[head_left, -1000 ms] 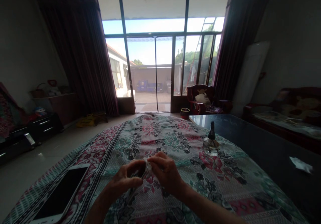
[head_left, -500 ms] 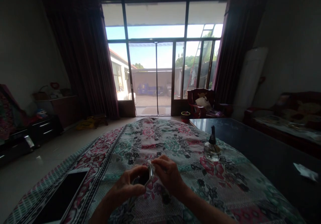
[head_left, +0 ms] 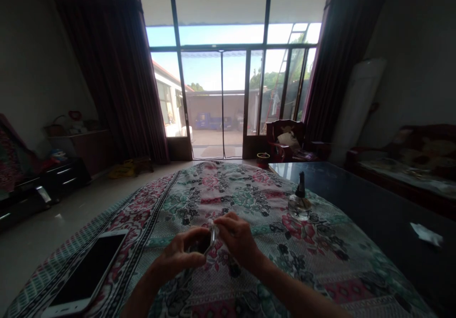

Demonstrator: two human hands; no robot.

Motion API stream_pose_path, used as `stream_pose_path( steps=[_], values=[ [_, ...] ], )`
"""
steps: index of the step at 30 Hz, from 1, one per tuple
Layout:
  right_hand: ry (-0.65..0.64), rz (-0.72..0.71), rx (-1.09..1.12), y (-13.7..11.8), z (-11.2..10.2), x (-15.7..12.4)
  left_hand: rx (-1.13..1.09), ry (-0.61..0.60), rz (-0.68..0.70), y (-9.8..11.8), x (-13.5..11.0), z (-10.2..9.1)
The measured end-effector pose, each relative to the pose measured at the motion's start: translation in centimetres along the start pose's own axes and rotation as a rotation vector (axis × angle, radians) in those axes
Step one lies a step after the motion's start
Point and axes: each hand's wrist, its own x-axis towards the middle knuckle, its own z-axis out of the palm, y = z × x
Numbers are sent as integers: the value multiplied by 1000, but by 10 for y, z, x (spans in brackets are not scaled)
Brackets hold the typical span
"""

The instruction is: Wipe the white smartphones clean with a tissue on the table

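A floral cloth (head_left: 302, 261) covers the surface, with a phone (head_left: 85, 273) lying near its left edge and a glass bottle (head_left: 299, 204) upright toward the right. Over the cloth, the left hand (head_left: 176, 256) cups a small dark packet (head_left: 205, 243); the right hand (head_left: 237, 242) pinches its clear upper edge, fingers narrow. Whether the packet is open cannot be determined.

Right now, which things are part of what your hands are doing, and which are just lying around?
In use: small clear piece, left hand, right hand.
Just lying around: smartphone, glass bottle, white paper scrap, flowered cloth.
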Motion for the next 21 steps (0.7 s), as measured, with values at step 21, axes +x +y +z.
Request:
stream_pose_path(
  steps=[21],
  values=[
    [-46, 124, -235, 20, -10, 7, 141, 479, -498, -22, 8, -9]
  ],
)
